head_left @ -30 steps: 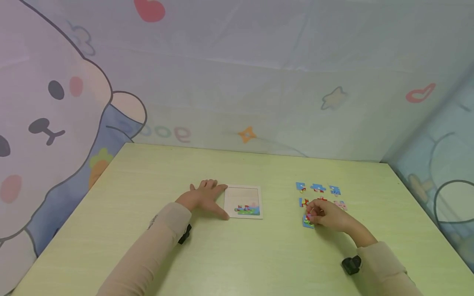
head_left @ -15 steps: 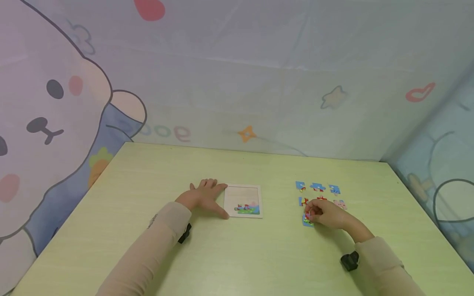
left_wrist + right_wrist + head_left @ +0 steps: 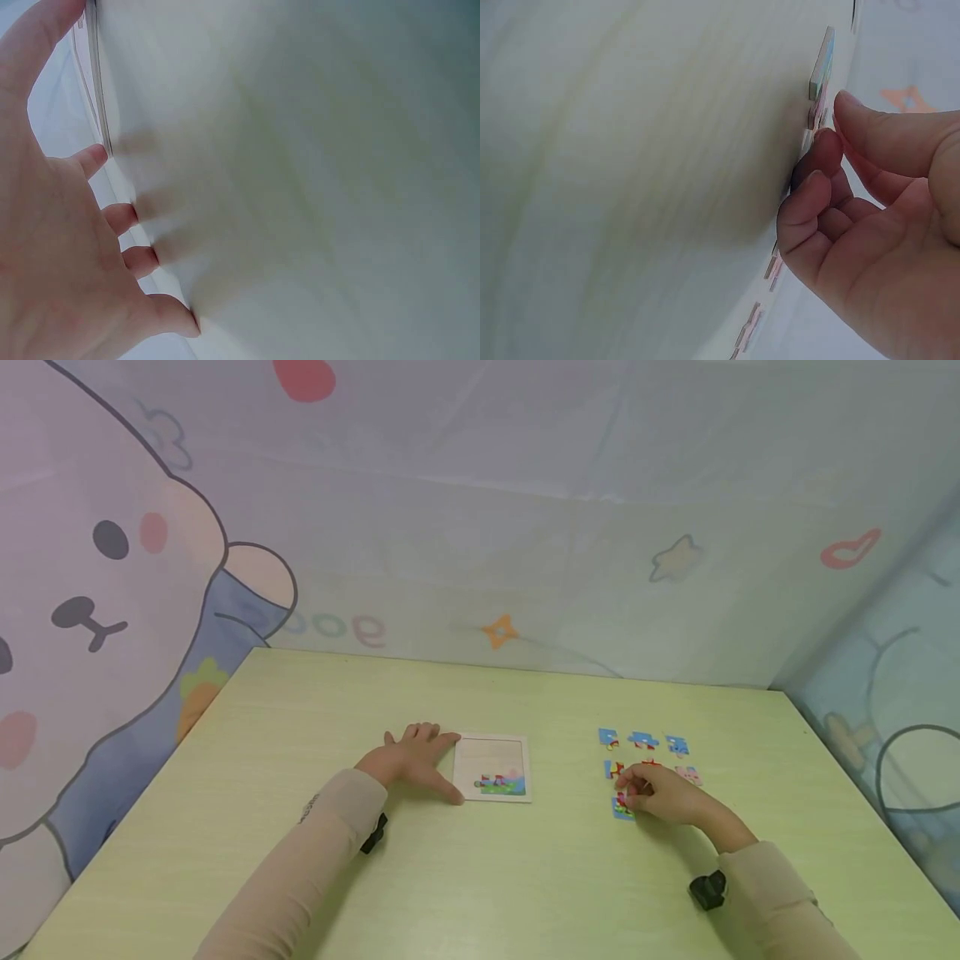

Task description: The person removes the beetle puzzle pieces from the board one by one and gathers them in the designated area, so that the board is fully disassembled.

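My left hand (image 3: 416, 762) lies spread on the table at the left side of a square puzzle frame (image 3: 492, 737). Its thumb and forefinger touch the frame's left edge. A strip of joined puzzle pieces (image 3: 501, 785), green, blue and red, fills the frame's lower part. On the right, my right hand (image 3: 663, 793) has its fingers curled, with thumb and forefinger pinching the upper end of a blue, green and red puzzle piece (image 3: 622, 810). That piece (image 3: 823, 67) lies flat on the table in the right wrist view; the fingers partly hide it.
Behind the right hand lie loose pieces in rows: a far row with a blue piece (image 3: 643, 740), and a nearer row with a pink piece (image 3: 688, 774). The hand partly covers a red piece (image 3: 651, 762). A printed cloth (image 3: 570, 568) hangs behind the pale table (image 3: 360, 693).
Both hands stay almost where they were. The right fingers shift very slightly at the puzzle piece. The frame and the other pieces stay in place.
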A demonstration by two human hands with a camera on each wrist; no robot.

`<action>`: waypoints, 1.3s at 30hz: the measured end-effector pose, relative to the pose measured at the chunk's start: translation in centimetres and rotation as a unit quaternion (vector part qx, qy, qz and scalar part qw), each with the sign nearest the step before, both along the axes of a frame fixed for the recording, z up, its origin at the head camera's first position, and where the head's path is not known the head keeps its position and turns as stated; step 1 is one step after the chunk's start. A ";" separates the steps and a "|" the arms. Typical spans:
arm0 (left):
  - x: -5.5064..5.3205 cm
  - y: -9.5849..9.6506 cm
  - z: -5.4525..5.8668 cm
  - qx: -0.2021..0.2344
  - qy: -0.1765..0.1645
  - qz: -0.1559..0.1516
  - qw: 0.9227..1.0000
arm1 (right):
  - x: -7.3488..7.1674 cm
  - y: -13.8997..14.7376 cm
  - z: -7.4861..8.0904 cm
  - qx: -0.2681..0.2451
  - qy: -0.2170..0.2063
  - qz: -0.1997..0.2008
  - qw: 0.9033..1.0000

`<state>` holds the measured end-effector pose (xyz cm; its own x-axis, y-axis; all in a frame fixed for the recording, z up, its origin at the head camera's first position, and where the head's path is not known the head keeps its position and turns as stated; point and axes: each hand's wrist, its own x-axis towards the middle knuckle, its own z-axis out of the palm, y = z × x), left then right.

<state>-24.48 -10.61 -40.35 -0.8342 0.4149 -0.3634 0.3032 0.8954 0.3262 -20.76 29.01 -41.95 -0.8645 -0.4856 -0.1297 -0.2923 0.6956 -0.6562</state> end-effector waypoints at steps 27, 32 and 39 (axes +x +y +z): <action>0.1 0.0 0.2 0.007 -0.002 0.000 1.000 | -0.8 -6.2 3.4 -0.057 0.040 0.034 0.997; -0.1 0.0 -0.1 0.012 -0.004 0.002 1.000 | -1.3 -8.2 3.1 -0.075 0.040 0.044 0.995; -0.1 0.1 -0.1 0.013 -0.002 0.003 1.000 | -1.7 -10.6 2.8 -0.088 0.047 0.064 0.993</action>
